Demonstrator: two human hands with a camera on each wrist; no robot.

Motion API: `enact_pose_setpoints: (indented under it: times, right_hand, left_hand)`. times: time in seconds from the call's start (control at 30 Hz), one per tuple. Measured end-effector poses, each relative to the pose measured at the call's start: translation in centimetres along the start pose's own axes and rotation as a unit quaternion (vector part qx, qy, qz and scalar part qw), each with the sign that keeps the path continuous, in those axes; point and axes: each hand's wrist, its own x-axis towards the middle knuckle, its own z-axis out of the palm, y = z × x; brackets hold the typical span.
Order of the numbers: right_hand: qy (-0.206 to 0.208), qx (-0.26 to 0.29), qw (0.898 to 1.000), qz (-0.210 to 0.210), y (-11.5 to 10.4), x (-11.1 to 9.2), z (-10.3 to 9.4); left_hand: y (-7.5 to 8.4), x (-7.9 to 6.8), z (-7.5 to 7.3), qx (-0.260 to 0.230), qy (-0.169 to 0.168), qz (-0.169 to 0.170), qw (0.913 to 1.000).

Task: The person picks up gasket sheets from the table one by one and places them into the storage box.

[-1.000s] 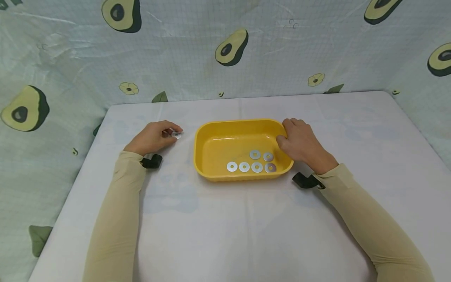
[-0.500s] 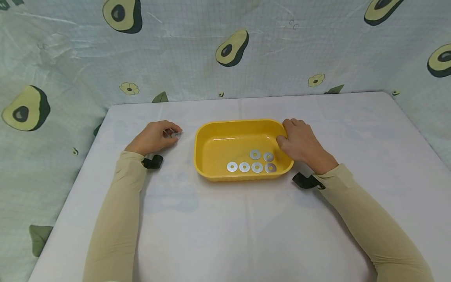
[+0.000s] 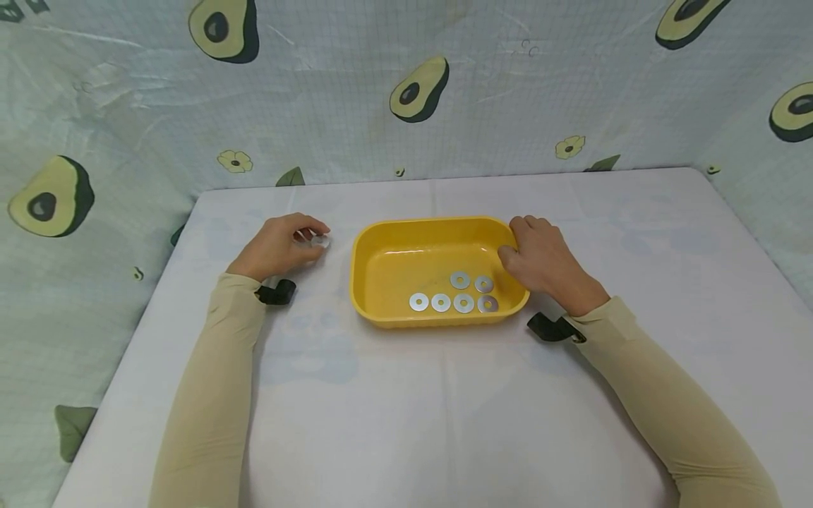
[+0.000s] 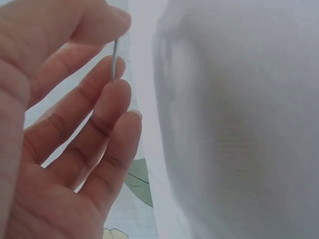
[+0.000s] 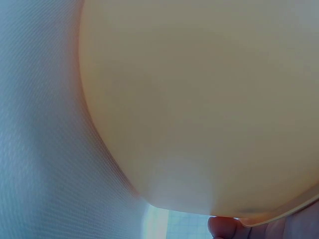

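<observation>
My left hand [image 3: 279, 245] pinches a flat metal washer [image 3: 320, 241] left of the yellow tray [image 3: 363, 296]. Seen edge-on in the left wrist view, the washer [image 4: 114, 60] is a thin grey line between thumb and fingertips. The white tabletop lies close beside this hand. At the tray's right end, my right hand [image 3: 545, 261] grips the rim, thumb on the inner side. Several silver washers [image 3: 464, 303] lie flat in the tray, a row along the near side and two behind it. In the right wrist view the tray's outer wall [image 5: 199, 109] fills most of the picture.
A white cloth covers the table [image 3: 406, 409]. Behind it and at both sides hangs a pale curtain [image 3: 317, 92] printed with avocados. Each wrist wears a black camera mount, such as the left mount [image 3: 276, 291] beside the sleeve.
The left hand stays left of the tray and shifts only slightly, the washer tilting a little between its fingers. The right hand and tray keep their place.
</observation>
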Motion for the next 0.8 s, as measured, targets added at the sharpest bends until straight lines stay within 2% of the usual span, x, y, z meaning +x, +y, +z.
enact_pose_setpoints:
  times: [0.33,0.8]
  right_hand:
    - [-0.005,0.000,1.000,-0.003,-0.1,-0.1,-0.1]
    - [-0.006,-0.004,1.000,-0.006,-0.1,-0.1,-0.2]
  left_hand:
    - [0.7,-0.2,-0.1,-0.002,0.044,0.043,0.9981]
    - [3.0,-0.5,-0.5,0.009,0.075,0.097,0.9924]
